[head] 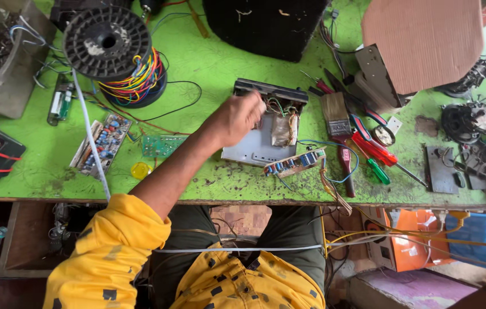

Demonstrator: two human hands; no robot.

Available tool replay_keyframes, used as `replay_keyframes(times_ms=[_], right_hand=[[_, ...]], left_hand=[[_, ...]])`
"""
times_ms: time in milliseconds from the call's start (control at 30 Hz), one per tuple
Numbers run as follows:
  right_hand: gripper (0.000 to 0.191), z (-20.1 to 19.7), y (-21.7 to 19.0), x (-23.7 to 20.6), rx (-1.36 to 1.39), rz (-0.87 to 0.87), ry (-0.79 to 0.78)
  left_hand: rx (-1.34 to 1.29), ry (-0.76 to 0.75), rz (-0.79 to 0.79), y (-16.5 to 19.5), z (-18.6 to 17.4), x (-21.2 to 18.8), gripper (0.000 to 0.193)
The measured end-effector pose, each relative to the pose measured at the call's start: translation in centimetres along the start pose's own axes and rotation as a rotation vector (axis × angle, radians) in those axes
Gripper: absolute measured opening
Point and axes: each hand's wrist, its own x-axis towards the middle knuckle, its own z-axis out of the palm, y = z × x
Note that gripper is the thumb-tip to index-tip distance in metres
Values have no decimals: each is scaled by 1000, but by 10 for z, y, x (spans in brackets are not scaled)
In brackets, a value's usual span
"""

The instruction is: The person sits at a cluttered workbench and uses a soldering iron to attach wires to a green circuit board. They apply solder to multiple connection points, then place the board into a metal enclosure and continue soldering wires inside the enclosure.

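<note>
L hand [237, 119] reaches across green, scuffed bench [208, 63]; fingers curled in, tips at the wire bundle inside the open metal chassis [257, 146] — can't tell whether it pinches a wire or just touches. Chassis: flat grey sheet base, black front strip, small taped transformer w/ thin coloured leads; sits mid-bench, directly under and right of hand. Narrow circuit board [294, 163] w/ blue parts lies at chassis front edge, touching. Right of it: flat paintbrush [334, 114], red-handled screwdrivers [371, 146], green one. Far left: black spool [106, 40] over coiled multicolour wire. R hand not in view.
</note>
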Motion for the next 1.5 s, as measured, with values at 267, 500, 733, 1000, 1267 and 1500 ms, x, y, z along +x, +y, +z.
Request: replay_keyframes(times_ms=[267,500,733,1000,1267,1500], right_hand=[[53,30,-86,-50,119,-77,128],[70,145,-283,-132,-15,-971,-456],[58,170,-350,-122,-208,-908,-666],[40,205,-326,-143,603,-496,-473],[39,212,-309,-74,489,-37,-532],[55,223,-339,-67,-182,-835,-104]], left_hand=[[-308,440,-196,-21,-30,-8,29],[564,505,-139,4,-73,-10,45],[763,329,53,14,-111,-116,77],[984,95,28,-2,-105,-137,41],[500,350,141,16,-142,-137,54],[-1262,216,-183,57,-9,-119,46]])
